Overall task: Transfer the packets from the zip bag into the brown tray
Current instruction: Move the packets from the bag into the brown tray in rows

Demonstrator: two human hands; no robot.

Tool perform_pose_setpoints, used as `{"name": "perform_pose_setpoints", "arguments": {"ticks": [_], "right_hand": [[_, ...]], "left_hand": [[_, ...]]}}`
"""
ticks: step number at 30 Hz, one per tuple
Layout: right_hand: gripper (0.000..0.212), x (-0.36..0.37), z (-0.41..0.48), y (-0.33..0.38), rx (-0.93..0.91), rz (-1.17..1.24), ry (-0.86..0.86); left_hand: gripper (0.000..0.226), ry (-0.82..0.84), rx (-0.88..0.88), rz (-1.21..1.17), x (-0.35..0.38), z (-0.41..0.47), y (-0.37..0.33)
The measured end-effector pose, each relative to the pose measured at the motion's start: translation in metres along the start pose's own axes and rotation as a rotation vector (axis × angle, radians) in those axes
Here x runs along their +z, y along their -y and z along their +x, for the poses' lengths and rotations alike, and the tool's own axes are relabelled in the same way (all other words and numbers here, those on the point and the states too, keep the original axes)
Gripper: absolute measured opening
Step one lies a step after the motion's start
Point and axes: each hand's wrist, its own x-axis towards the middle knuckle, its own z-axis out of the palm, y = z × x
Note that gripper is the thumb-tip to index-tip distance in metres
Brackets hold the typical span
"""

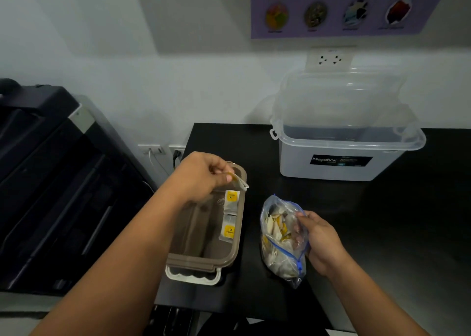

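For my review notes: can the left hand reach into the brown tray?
Probably yes: the left hand, pinching a packet, hovers over the open brown tray, bare floor beside two packets.

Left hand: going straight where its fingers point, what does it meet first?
Likely the right rim of the brown tray, just past the packet the left hand pinches; height above it unclear.

White wall [153, 55] with purple poster [344, 7] and socket [330, 59], black table [382, 221], dark printer [56, 183] alongside.
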Motion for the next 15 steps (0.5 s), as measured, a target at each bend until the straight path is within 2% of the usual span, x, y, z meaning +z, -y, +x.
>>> {"name": "perform_pose_setpoints", "arguments": {"ticks": [9,15], "right_hand": [[0.022,0.003,0.002,-0.002,0.002,0.0,-0.013],[0.022,0.001,0.0,-0.002,0.002,-0.002,-0.019]], "left_hand": [[0.01,0.152,-0.181,-0.03,0.0,0.004,0.04],[0.013,0.239,-0.206,0.073,0.025,0.016,0.064]]}}
